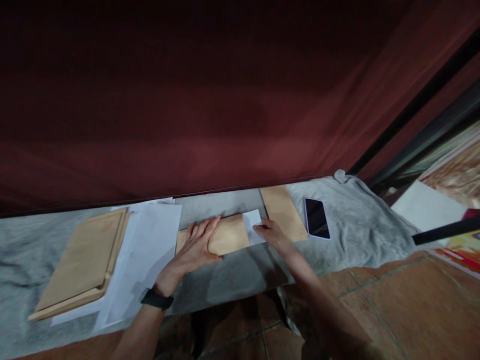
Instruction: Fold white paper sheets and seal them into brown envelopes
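A brown paper envelope (229,235) lies lengthwise on the grey cloth in front of me, with a folded white sheet of paper (252,220) sticking out of its right end. My left hand (198,245) rests across the envelope's left part, fingers spread and thumb apart near the lower edge. My right hand (273,232) pinches the right edge of the white sheet between thumb and fingers; some fingertips are hidden. Just behind my right hand lies another brown envelope (287,212), flat on the cloth.
On the left a stack of brown envelopes (82,260) lies partly over white sheets (150,255). A phone (317,219) lies to the right. Grey cloth (360,225) covers the surface, a dark red curtain (225,125) hangs behind, and tiled floor (412,305) shows below.
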`<state>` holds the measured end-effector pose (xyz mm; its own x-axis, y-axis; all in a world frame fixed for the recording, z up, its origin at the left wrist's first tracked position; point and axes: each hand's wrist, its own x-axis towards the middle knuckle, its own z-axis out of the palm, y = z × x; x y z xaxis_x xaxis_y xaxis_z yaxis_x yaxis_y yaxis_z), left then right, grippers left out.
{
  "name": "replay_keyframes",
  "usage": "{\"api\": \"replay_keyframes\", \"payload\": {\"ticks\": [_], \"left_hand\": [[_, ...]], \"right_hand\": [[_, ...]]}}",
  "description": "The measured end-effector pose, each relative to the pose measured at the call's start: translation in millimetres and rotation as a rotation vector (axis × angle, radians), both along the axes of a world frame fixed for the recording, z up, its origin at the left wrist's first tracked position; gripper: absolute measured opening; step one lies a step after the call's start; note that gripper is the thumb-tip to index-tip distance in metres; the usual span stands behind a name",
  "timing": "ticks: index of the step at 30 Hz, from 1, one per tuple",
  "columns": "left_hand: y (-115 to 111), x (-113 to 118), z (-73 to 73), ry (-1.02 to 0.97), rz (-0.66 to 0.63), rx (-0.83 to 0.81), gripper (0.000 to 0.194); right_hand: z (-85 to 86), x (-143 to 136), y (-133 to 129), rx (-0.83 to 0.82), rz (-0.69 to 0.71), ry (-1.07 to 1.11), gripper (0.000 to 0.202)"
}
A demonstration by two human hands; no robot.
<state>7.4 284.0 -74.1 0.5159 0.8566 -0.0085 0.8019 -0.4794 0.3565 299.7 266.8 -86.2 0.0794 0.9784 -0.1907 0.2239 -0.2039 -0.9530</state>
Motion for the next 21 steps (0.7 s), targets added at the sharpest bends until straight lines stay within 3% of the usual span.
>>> {"api": "replay_keyframes", "payload": {"ticks": [5, 11, 21], "left_hand": [[-1, 8, 1.3, -0.011, -0.018, 0.019, 0.123], [-4, 12, 2.1, -0.021, -0.036, -0.013, 0.124], [-8, 18, -0.2, -0.03, -0.075, 0.026, 0.123]], "right_hand": [[-8.4, -21, 2, -0.008, -0.087, -0.002, 0.011], [-13.1, -15, 8, -0.073, -0.159, 0.065, 0.023], [-17.4, -31, 0, -0.102, -0.044, 0.156, 0.023]]}}
